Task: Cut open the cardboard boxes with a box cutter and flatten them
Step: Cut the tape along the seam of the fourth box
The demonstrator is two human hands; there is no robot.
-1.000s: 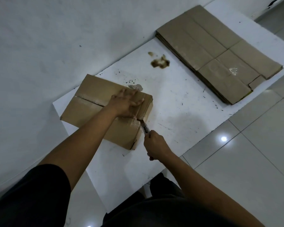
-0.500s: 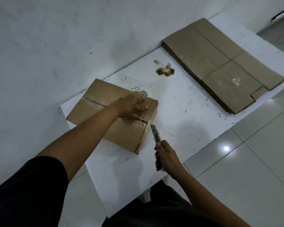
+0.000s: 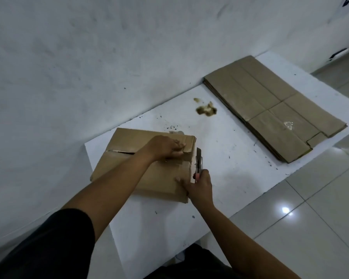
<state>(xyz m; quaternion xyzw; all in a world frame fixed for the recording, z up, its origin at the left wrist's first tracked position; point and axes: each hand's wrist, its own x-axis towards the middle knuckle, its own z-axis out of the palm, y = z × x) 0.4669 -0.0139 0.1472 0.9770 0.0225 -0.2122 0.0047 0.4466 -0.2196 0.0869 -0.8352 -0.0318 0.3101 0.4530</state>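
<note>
A brown cardboard box lies on the white table, near its left end by the wall. Its top seam is slit open. My left hand presses flat on the box top near the right edge. My right hand grips a box cutter at the box's right side, the blade pointing away from me along the side edge. The thumb of that hand touches the box's top at the near right corner.
A stack of flattened cardboard boxes lies at the right end of the table. A brown stain and dark specks mark the tabletop between them. The white wall runs along the far side; glossy floor tiles are to the right.
My right hand has moved the cutter from off the box's near right corner up against the box's right side. The left hand stays pressed on the top.
</note>
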